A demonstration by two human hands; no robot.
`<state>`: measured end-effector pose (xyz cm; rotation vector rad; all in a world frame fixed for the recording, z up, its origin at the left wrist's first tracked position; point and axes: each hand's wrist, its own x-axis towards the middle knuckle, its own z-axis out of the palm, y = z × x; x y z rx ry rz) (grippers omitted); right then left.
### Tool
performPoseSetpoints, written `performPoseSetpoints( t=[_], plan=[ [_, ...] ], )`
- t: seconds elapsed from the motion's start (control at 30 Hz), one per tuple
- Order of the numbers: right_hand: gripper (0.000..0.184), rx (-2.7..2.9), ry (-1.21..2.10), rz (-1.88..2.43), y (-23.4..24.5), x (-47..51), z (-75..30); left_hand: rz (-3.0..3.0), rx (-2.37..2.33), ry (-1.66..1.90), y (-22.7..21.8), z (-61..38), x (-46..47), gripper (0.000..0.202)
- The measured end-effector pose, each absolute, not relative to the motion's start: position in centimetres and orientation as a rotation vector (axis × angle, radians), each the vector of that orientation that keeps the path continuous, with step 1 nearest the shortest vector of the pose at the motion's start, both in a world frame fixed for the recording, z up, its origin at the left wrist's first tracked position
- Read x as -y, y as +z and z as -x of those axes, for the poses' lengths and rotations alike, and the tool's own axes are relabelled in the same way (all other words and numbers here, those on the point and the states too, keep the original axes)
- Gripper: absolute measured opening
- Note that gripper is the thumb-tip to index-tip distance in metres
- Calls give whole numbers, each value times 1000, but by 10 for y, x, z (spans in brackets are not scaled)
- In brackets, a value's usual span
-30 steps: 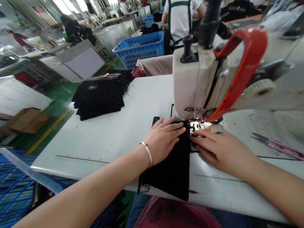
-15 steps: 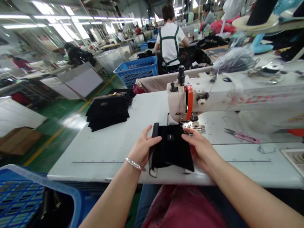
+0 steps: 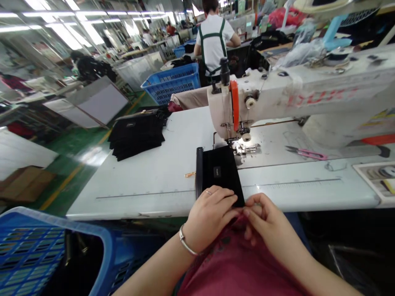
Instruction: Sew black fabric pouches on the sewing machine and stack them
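A flat black fabric pouch (image 3: pixel 220 164) with a small label lies on the sewing table, just in front of the sewing machine's needle area (image 3: pixel 245 148). Along its left side runs a smooth black strip, with a gold zipper pull (image 3: pixel 190 174) sticking out. My left hand (image 3: pixel 212 218) is closed over the pouch's lower edge, fingers on top and thumb toward the right. At the lower right corner, my right hand (image 3: pixel 262 220) pinches with thumb and index finger, close to the left thumb. What lies in that pinch is too small to make out.
A stack of black fabric pieces (image 3: pixel 135 133) rests at the table's left. Pink-handled thread snips (image 3: pixel 307 153) lie right of the needle area. A blue basket (image 3: pixel 105 238) stands at lower left. Beyond the table are another blue basket (image 3: pixel 173 84) and a co-worker (image 3: pixel 212 41).
Both hands have moved from the pouch's sides to its lower edge and come together at the lower right corner. The right hand has gone from a loose side hold to a pinch.
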<state>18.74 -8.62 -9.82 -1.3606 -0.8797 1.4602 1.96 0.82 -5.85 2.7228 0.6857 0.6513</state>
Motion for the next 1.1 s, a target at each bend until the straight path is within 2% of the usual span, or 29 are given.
performPoseSetpoints(
  t=[0.07,0.17,0.27,0.37,0.57,0.93,1.1],
  plan=[
    [20,1090,1233,1481,-100,90,-192,-2709,-698,703,-65,-24,-9,14],
    [5,1576,582,1584,-101,90,-200,-2718,-677,730,-67,-23,-13,15],
    [13,1871,122,1478,-104,85,-209,-2799,-683,715,-66,-24,-13,17],
    [18,1970,-62,1379,-109,77,-213,-2851,-717,682,-64,-26,-10,17],
    [11,2014,-119,1206,-113,67,-218,-2737,-749,823,-57,-26,-5,16],
    [19,2067,-39,1168,-117,71,-226,-2750,-646,631,-68,-23,-7,22],
    [22,2075,-60,1138,-118,71,-228,-2754,-615,668,-67,-21,-8,22]
  ],
)
